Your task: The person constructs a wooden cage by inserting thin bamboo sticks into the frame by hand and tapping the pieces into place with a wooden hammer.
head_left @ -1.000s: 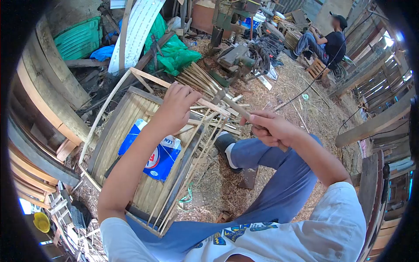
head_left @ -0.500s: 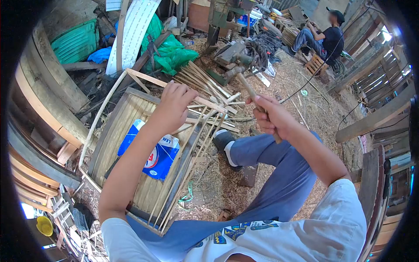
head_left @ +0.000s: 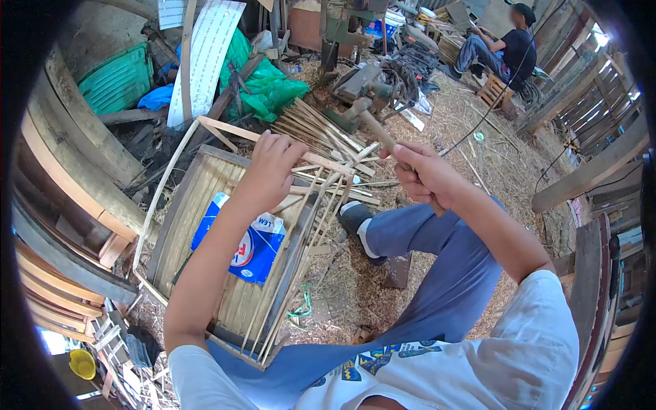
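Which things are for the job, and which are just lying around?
For the job:
hammer, in the right hand
wooden frame, held by the left hand

Probably just lying around:
green plastic
blue cloth

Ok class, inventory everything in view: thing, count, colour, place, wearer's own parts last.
hammer: 1, brown handle, in right hand
wooden frame: 1, pale, under left hand
slatted panel: 1, tan, below left forearm
printed sheet: 1, mostly blue, on the slatted panel
wood strips: many, pale, on the floor ahead
plastic sheeting: 1 heap, green, upper left
ribbed panel: 1, green, upper left
round object: 1, yellow, lower left
other person: 1, black top, upper right
clutter: uncountable, mixed colours, upper middle
left hand: 1, bare, on the wooden frame
right hand: 1, bare, round the hammer
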Available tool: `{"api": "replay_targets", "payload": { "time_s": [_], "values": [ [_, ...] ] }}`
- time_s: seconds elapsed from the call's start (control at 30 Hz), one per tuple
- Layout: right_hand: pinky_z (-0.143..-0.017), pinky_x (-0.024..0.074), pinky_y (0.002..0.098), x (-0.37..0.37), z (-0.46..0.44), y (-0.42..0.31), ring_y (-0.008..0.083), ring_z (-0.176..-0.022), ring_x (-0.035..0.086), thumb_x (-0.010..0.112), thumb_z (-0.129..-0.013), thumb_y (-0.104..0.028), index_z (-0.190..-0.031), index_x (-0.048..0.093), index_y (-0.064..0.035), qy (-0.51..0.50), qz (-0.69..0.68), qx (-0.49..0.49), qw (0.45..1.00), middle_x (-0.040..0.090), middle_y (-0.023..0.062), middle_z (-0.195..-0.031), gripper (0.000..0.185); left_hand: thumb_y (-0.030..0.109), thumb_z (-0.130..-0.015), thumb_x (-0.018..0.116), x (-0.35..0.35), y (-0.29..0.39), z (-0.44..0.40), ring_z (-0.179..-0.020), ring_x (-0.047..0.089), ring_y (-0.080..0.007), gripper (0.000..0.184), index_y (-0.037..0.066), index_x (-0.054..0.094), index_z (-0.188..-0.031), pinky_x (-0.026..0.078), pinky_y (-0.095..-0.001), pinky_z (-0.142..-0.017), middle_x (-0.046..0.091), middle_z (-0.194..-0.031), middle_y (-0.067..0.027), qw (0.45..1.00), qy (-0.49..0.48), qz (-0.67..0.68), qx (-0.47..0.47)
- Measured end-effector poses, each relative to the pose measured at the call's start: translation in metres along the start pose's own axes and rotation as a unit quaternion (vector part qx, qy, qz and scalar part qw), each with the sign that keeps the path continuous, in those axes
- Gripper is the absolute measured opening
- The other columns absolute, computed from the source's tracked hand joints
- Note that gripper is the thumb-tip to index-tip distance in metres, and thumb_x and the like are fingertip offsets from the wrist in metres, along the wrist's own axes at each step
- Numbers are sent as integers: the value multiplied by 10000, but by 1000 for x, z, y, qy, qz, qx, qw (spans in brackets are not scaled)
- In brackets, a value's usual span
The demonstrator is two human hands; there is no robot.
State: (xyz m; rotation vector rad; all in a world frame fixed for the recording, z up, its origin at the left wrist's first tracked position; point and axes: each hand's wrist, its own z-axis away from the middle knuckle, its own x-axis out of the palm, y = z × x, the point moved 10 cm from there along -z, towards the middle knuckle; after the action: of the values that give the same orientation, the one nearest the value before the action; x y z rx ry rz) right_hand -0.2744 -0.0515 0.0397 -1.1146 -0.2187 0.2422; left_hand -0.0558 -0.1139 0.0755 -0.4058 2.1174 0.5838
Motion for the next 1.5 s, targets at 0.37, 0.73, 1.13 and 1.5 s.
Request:
{"api": "replay_targets", "payload": {
  "time_s": [0.37,0.73,1.13,1.5],
  "values": [
    [-327,275,229,11,7,0,25,-400,350,464,-1081,-336,-1143,580,-73,-12,38,49,998,399,-47,-608,295,-69,-698,541,3,0,-1,-1117,480,-406,487,32,573,-1173,323,-539,-1125,543,-1101,-174,1000,-20,-21,7],
    [-754,563,304,12,-81,-40,173,-878,700,632,-1006,-282,-1215,563,2,60,87,-92,990,711,95,-966,359,56,-772,621,12,-8,-2,-1163,511,-366,460,51,574,-1229,394,-473,-1048,569,-1144,-154,998,-41,-43,28],
    [-915,544,313,31,-69,-41,192,-1060,694,626,-1005,-269,-1320,504,12,43,113,-106,987,707,149,-1186,439,22,-820,543,-6,-8,10,-1247,525,-341,541,86,549,-1357,376,-482,-1085,614,-1239,-147,997,38,-42,51],
    [-878,559,301,26,-76,-29,176,-1005,696,653,-982,-185,-1196,567,-27,67,116,-65,989,712,136,-1148,280,266,-1050,517,-24,32,134,-1013,659,-278,329,14,636,-1224,503,-374,-897,689,-1071,-174,917,-39,182,-354]
  ]
}}
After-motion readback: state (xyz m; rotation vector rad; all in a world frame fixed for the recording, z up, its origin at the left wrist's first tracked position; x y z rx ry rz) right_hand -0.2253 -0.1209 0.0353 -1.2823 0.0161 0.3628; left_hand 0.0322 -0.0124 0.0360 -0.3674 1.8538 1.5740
